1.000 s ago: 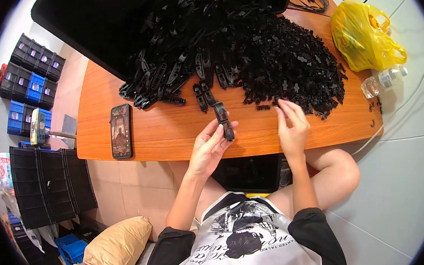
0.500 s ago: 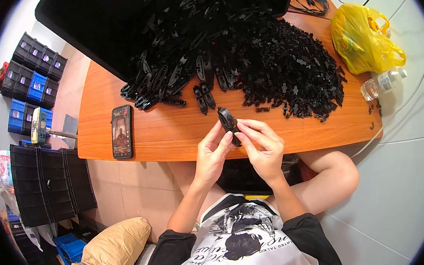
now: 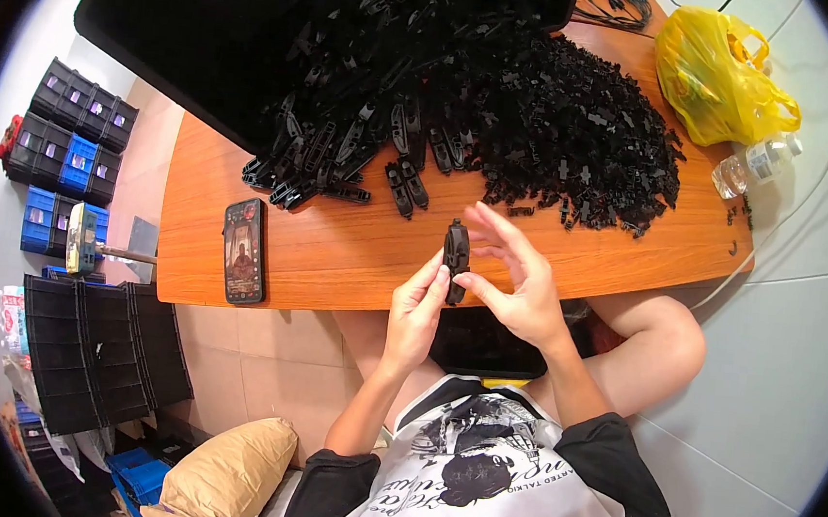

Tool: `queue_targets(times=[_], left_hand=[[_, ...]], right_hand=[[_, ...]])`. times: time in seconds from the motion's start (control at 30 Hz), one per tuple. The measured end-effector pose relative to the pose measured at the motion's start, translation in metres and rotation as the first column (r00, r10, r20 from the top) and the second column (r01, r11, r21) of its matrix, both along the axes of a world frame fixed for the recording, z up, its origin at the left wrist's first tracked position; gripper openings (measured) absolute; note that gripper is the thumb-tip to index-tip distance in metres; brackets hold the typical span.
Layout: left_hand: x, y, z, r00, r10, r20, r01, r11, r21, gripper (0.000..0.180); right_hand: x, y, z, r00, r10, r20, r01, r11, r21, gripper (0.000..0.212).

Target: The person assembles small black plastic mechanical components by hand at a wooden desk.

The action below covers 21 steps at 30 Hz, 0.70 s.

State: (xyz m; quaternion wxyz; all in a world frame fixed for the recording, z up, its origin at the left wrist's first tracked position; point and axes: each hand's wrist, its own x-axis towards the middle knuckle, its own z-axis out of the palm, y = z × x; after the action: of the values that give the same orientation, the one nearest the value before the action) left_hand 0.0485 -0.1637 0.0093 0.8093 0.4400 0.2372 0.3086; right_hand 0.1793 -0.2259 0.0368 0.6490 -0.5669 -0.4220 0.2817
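Note:
Just over the table's near edge, my left hand (image 3: 415, 312) pinches a long black plastic part (image 3: 455, 252) between thumb and fingers. The part stands nearly upright, its narrow end pointing away from me. On its right side, my right hand (image 3: 524, 287) has its fingers spread apart, with the thumb tip at the part's lower half. Beyond my hands lie two similar long black parts (image 3: 406, 187) side by side. Behind them spreads a heap of long black parts (image 3: 325, 149), and to the right a heap of small black clips (image 3: 579, 140).
A large black bin (image 3: 179, 36) sits at the table's far left. On the wooden table (image 3: 336, 262) lies a phone (image 3: 244, 250). A yellow plastic bag (image 3: 720, 78) and a clear bottle (image 3: 757, 167) are at the right. Black and blue crates (image 3: 67, 158) stand on the left.
The black part has turned more upright in my left hand. My right fingers have come off it and spread apart, leaving the thumb at its side.

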Motion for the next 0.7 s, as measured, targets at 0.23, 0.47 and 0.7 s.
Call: queue_targets(times=[0.23, 0.47, 0.7], left_hand=[[0.004, -0.01, 0.01, 0.988, -0.001, -0.154, 0.014, 0.996, 0.089, 0.039], [0.009, -0.015, 0.013, 0.975, -0.061, -0.212, 0.092, 0.986, 0.137, 0.038], [0.003, -0.018, 0.007, 0.967, -0.1, -0.233, 0.142, 0.975, 0.171, 0.04]], right_hand=[[0.013, -0.002, 0.004, 0.965, 0.216, -0.151, -0.223, 0.974, -0.032, 0.051], [0.016, -0.003, -0.006, 0.88, 0.165, -0.446, -0.164, 0.986, 0.041, 0.043], [0.012, -0.01, -0.014, 0.89, 0.138, -0.434, -0.116, 0.99, 0.078, 0.039]])
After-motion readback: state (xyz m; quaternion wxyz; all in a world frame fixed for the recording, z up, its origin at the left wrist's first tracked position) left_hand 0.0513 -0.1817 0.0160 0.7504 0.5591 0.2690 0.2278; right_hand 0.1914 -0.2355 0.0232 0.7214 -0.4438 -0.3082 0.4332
